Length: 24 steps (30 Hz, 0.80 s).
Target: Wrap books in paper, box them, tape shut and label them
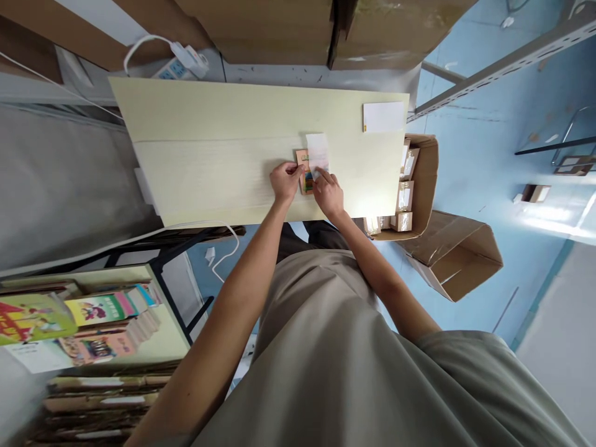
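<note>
Both hands pinch: your left hand (285, 180) holds the card (305, 180), your right hand (328, 194) the half-on clear bag (318, 154).

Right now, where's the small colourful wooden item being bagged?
In the head view the small wooden item lies on the pale table, right of centre, between the left hand and right hand, with the clear bag at its far end.

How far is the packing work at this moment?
Done: bagged pieces fill the open carton at the table's right edge. In hand: the left hand holds a small colourful wooden piece on the table while the right hand works a clear bag onto it. Left: closing that bag.
</note>
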### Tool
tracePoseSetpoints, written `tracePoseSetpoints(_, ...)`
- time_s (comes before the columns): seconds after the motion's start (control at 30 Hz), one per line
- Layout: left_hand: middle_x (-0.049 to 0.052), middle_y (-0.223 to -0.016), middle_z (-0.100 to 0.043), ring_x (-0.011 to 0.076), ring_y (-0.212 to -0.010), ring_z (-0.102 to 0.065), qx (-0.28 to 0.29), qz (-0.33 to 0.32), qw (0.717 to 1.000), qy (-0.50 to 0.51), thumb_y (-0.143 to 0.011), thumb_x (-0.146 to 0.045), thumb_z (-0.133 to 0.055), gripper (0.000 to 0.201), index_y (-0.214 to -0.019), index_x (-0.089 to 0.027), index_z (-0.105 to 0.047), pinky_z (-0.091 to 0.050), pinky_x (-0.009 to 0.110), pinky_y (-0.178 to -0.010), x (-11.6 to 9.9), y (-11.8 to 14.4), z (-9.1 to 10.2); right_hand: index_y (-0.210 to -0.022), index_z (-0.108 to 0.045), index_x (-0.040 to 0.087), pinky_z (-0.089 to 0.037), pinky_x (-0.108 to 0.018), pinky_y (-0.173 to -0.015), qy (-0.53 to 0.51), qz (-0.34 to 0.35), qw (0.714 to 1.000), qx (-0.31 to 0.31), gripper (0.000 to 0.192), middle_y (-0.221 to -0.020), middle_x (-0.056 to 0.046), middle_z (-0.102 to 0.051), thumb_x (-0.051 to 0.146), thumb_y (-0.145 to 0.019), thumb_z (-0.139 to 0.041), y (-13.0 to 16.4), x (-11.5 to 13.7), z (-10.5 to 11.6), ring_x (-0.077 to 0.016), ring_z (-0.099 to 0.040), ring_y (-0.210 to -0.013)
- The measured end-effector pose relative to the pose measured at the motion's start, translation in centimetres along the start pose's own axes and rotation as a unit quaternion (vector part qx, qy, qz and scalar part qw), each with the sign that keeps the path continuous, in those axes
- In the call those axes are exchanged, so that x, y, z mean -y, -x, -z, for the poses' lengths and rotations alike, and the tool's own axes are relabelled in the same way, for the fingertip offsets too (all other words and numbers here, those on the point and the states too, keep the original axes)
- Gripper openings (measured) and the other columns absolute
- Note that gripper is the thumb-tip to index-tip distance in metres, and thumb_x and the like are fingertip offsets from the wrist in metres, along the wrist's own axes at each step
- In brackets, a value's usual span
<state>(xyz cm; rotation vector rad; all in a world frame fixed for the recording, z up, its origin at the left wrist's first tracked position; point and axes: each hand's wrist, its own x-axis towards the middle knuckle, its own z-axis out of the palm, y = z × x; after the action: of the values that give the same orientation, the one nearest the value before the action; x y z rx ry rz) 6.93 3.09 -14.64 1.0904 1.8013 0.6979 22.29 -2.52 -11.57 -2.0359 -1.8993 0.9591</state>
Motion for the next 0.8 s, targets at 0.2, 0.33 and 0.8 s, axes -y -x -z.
tracePoseSetpoints(0.2,0.004,-0.089,-0.081,0.0238,-0.090,-0.078,-0.015,-0.015,0.999,-0.037,-0.097,-0.033,-0.085,0.018,-0.089,-0.023,-0.072,-0.061,0.035,-0.091,-0.2,0.3,-0.3,-0.121,-0.077,0.024,-0.065,-0.050,-0.120,0.009,-0.009,1.000,0.027,0.029,-0.173,-0.008,-0.064,0.019,-0.119,-0.049,0.2,0.7,-0.3,-0.0328,-0.062,-0.153)
tracePoseSetpoints(0.33,0.007,-0.093,-0.076,0.0309,-0.104,-0.078,-0.018,-0.043,0.996,-0.073,-0.093,-0.042,-0.094,0.033,-0.097,-0.024,-0.066,-0.063,0.046,-0.105,0.1,0.2,-1.0,-0.120,-0.078,0.023,-0.066,-0.051,-0.116,0.005,0.007,1.000,0.019,0.032,-0.172,-0.012,-0.064,0.029,-0.121,-0.046,0.4,0.3,-0.5,-0.0341,-0.063,-0.150)
tracePoseSetpoints(0.8,0.012,-0.123,-0.068,0.0342,-0.130,-0.069,-0.053,-0.082,0.989,-0.112,-0.106,-0.026,-0.078,0.013,-0.107,-0.026,-0.066,-0.056,0.054,-0.120,0.4,2.9,-2.2,-0.103,-0.071,0.025,-0.062,-0.051,-0.108,-0.064,-0.161,0.985,0.006,0.031,-0.117,-0.016,-0.085,0.053,-0.113,-0.062,-8.4,-2.1,2.5,-0.0318,-0.077,-0.109)
